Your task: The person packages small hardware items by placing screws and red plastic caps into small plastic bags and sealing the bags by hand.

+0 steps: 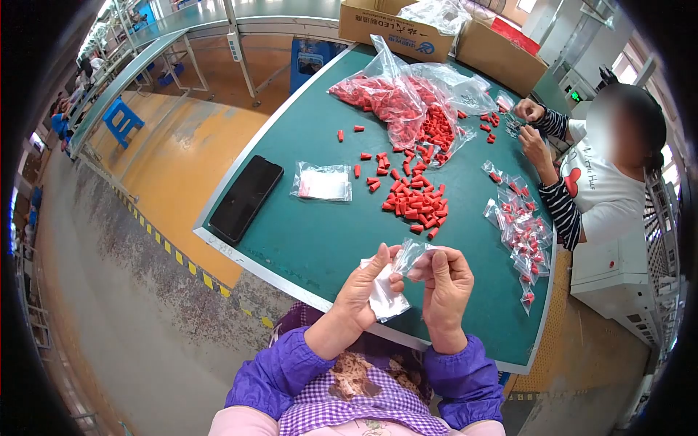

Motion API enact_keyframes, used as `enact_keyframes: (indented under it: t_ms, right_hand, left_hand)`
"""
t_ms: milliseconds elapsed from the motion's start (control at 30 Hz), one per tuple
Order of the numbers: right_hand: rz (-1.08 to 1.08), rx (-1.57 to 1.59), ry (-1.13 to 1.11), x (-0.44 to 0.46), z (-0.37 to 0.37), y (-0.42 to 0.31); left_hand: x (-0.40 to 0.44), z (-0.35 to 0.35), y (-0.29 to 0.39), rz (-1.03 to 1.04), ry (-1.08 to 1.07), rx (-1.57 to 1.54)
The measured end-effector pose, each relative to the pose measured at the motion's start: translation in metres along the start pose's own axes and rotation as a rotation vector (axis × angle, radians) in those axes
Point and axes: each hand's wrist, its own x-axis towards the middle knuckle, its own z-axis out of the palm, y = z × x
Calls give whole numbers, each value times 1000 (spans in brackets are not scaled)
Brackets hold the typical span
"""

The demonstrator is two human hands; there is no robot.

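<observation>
Purple-checked cloth apron (313, 418) nearest us | our left hand (355, 292) grips flat white plastic stack (385, 298), right hand (446, 292) pinches small clear plastic bag (411, 254), both nearer us than red tapered-cap pile (414, 205) | slickness could make the bag slip

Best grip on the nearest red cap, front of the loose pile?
I'd pinch the red cap across its short, rounded body, coming down from the person's side: it appears to lie on its side, and the rest of the loose pile sits behind it. The right hand is closest, but its fingers are on a clear bag.
</observation>
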Motion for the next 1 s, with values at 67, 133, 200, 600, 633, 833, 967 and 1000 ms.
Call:
enact_keyframes:
  t_ms: [67, 133, 200, 600, 633, 833, 967, 1000]
  right_hand:
    - [-27, 2, -2, 0, 0, -4]
    - [-21, -42, 6, -3, 3, -5]
    - [-8, -86, 9, -7, 3, -3]
    - [126, -188, -12, -18, 0, -5]
    - [131, -213, -54, -17, -5, -2]
    - [89, -213, -64, -19, -2, 4]
    - [110, -221, -33, -28, 3, 11]
    - [108, -223, -27, -32, 3, 14]
  left_hand:
    - [-3, 1, 1, -39, -29, -56]
    - [-7, 5, 1, -29, -65, -94]
    - [-9, 9, 1, 18, -38, -27]
    - [-20, 4, 8, 220, -10, 665]
    - [-24, 12, 6, 235, 2, 614]
    - [-24, 5, 2, 219, 4, 530]
    - [-24, 5, -2, 245, 32, 478]
    - [-26, 5, -3, 240, 29, 478]
